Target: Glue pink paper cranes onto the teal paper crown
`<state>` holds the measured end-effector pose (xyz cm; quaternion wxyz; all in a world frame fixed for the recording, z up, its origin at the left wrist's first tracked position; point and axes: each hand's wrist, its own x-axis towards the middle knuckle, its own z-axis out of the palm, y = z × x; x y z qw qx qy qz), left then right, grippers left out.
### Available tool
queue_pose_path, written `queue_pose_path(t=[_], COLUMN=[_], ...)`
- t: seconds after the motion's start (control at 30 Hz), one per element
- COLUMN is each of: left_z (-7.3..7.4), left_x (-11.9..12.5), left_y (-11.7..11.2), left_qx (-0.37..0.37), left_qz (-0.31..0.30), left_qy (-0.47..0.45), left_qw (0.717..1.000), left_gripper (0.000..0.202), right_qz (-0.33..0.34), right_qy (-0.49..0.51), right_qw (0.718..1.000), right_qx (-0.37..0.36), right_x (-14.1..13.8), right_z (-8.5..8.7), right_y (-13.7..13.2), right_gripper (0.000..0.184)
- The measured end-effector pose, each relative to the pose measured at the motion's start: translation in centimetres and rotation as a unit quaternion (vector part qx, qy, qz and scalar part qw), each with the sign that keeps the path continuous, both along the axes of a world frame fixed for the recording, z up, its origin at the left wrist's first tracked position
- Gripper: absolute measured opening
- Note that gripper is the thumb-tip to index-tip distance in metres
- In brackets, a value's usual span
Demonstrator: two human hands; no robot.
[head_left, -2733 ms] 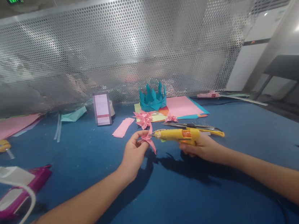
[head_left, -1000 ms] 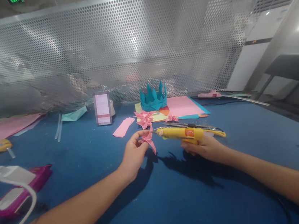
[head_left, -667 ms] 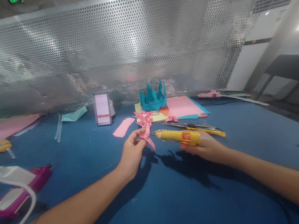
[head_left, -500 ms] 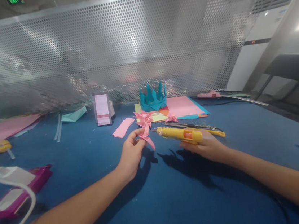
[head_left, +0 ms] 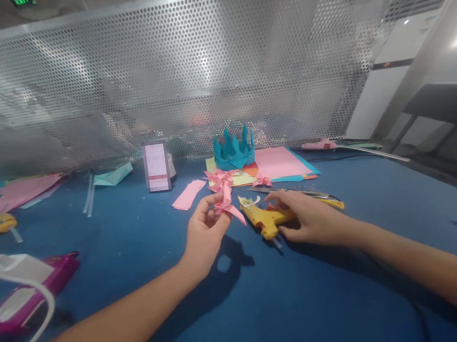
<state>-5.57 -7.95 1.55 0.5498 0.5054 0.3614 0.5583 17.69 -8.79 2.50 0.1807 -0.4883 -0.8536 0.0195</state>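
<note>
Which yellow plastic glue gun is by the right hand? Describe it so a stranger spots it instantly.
On the blue table, find the bare right hand, right of centre. At its thumb and fingers is the yellow plastic glue gun, a translucent stick poking toward the viewer. Unlike the similar yellow tool at the left edge, it is beside a hand.

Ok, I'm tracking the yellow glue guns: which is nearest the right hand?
The central glue gun, between the thumb and fingers of the right hand; the other glue gun is at the picture's left edge, far from that hand.
</note>
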Motion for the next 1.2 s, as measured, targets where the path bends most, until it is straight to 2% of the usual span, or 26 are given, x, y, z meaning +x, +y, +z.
queue_pose_path(t=[0.1, 0.2, 0.27, 0.33, 0.47, 0.73, 0.87, 1.1, 1.2], left_z=[0.1, 0.1, 0.1, 0.1, 0.1, -0.5, -0.6, -0.5, -0.5], left_x=[0.3, 0.7, 1.2, 1.7, 2.5, 2.3, 2.1, 2.1, 2.2], left_y=[-0.3, -0.6, -0.9, -1.3, -2.1, -2.1, -2.3, -2.6, -2.5], left_qx=[0.007, 0.0, -0.015, -0.029, -0.04, 0.045, 0.07, 0.126, 0.133], left_qz=[-0.03, -0.051, -0.058, -0.064, -0.085, -0.083, -0.102, -0.077, -0.081], left_qy=[0.004, 0.02, 0.033, 0.038, 0.031, 0.052, 0.066, 0.139, 0.146], left_qw=[1.0, 0.998, 0.998, 0.997, 0.995, 0.994, 0.99, 0.979, 0.977], left_gripper=[0.031, 0.03, 0.028, 0.028, 0.029, 0.026, 0.022, 0.014, 0.014], right_qz=[0.04, 0.015, 0.01, 0.04, 0.084, 0.033, 0.013, -0.017, -0.017], right_qy=[0.018, 0.089, 0.135, 0.161, 0.14, 0.154, 0.156, 0.173, 0.188], right_qw=[0.997, 0.989, 0.985, 0.982, 0.981, 0.98, 0.98, 0.983, 0.981], right_qx=[0.06, 0.117, 0.109, 0.095, 0.106, 0.124, 0.122, 0.054, 0.053], right_x=[-0.5, -1.6, -2.6, -3.6, -4.7, -4.3, -4.2, -4.2, -4.1], right_z=[0.4, 0.6, 0.6, 0.5, 0.3, 0.5, 0.3, 0.8, 1.0], right_y=[-0.5, -1.2, -2.0, -2.9, -4.0, -3.8, -3.7, -3.8, -3.9], right_gripper=[0.041, 0.022, 0.017, 0.024, 0.02, 0.011, 0.011, 0.016, 0.017])
